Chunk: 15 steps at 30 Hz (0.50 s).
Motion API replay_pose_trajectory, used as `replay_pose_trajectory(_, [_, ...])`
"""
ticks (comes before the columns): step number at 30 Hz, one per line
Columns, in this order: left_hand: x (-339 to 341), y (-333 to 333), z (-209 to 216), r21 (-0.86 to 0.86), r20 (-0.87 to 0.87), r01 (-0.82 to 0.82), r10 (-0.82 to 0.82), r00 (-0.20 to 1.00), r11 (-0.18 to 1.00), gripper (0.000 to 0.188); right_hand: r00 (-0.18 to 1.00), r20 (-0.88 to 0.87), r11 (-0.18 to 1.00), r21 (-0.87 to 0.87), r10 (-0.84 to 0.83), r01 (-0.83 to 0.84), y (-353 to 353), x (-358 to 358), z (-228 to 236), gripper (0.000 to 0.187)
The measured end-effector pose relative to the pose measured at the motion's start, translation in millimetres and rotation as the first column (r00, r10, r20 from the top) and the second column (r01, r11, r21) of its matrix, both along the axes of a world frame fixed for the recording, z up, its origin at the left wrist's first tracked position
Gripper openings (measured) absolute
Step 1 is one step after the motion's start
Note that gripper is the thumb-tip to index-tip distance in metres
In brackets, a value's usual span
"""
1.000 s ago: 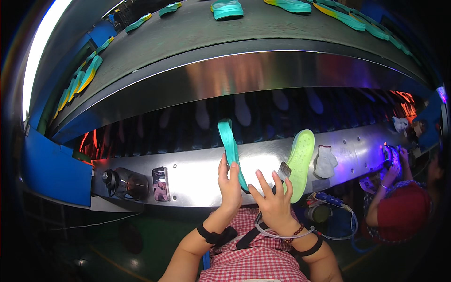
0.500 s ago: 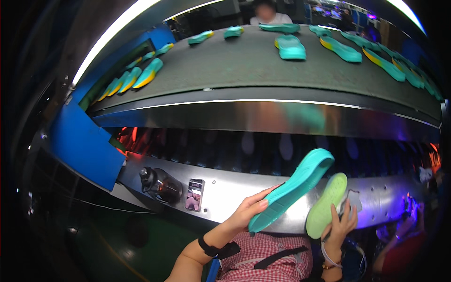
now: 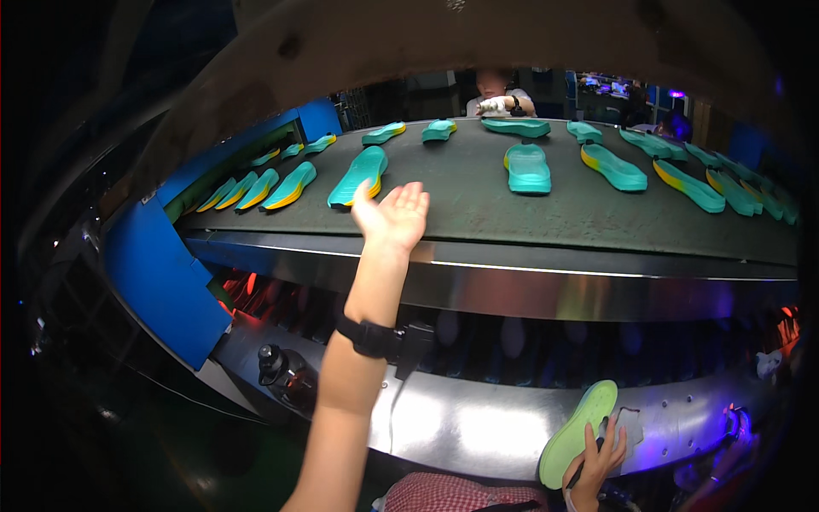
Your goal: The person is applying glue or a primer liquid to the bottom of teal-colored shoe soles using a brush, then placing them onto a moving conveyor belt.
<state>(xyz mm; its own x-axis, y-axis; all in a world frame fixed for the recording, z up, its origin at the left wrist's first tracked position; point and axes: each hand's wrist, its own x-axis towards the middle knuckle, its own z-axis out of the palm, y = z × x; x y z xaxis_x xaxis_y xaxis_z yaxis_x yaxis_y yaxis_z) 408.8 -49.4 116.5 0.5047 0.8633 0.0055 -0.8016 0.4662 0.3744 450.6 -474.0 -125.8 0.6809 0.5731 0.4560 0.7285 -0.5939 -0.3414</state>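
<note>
My left hand point(image 3: 394, 218) is stretched over the near side of the dark conveyor belt point(image 3: 452, 200), palm up, fingers apart and nothing in it. Just beyond its thumb a teal shoe sole point(image 3: 360, 173) with a yellow edge lies on the belt. Down on the metal ledge point(image 3: 478, 435) lies a light green sole point(image 3: 580, 433). Beside that sole is my right hand point(image 3: 597, 461), its fingers bent around a thin dark stick-like tool, partly hidden. Under its fingertips sits a grey patch point(image 3: 630, 431) whose kind I cannot make out.
Several more teal soles point(image 3: 529, 169) are spread along the belt. A dark bottle point(image 3: 288, 375) stands at the ledge's left, near a blue machine housing point(image 3: 162, 282). Below the belt runs a dark slot with sole shapes inside. Another person point(image 3: 503, 101) is across the belt.
My left hand has carried the teal sole up from above the ledge and let go of it on the belt. The view has tilted upward. My right hand stays by the green sole.
</note>
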Motion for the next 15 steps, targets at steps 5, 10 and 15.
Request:
replay_pose_trajectory(5, [75.9, -2.3, 31.3, 0.645, -0.754, 0.668, 0.449, 0.479, 0.371, 0.083, 0.87, -0.492, 0.983, 0.142, -0.03, 0.113, -1.3, 5.8, 7.2, 0.053])
replay_pose_trajectory(10, [128.5, -21.6, 28.7, 0.342, -0.336, 0.939, 0.927, 0.166, -0.045, 0.071, 0.881, -0.47, 0.994, 0.062, -0.047, 0.086, -1.3, 17.8, 2.7, 0.047])
replay_pose_trajectory(15, [108.3, -52.0, 44.6, 0.182, -0.329, 0.982, 0.937, 0.114, -0.055, 0.049, 0.994, -0.106, 0.991, 0.134, 0.01, 0.005, -10.8, 23.8, -15.2, 0.037])
